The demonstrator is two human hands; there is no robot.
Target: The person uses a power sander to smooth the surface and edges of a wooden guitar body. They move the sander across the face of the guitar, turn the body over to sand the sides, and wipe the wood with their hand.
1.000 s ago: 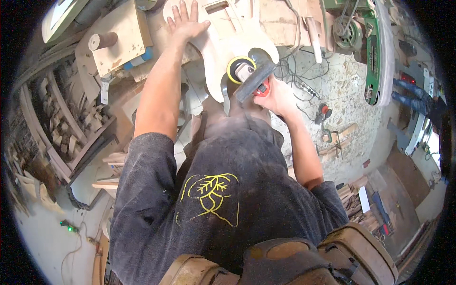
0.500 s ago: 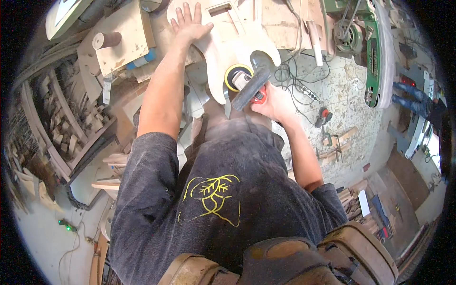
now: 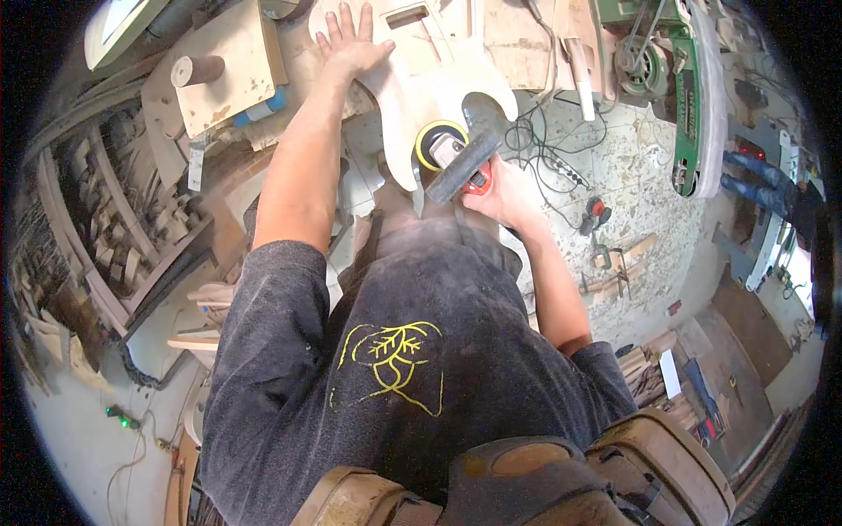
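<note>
A pale guitar-shaped wooden body [image 3: 447,74], with cutouts and two horns, lies at the bench edge. My left hand [image 3: 351,48] rests spread out on its left side, fingers apart. In my right hand [image 3: 500,193] is a power tool [image 3: 452,153] with red casing, a yellow-rimmed black disc pad and a long dark bar across it. My fingers close round the casing. The pad sits in or just beside the curve between the horns; whether it touches the wood I cannot tell.
Wooden bench pieces and a brown roll [image 3: 195,72] are upper left; a green belt machine [image 3: 684,145], upper right. Cables [image 3: 544,149] and a red-black tool [image 3: 596,215] lie on the floor. Wood offcuts [image 3: 132,228] fill the left. Another person's jeans-clad legs [image 3: 763,180] show far right.
Since a second ago my right hand and the tool have moved a little down and left, toward me, mostly in the first half second. My left hand stays on the wooden body.
</note>
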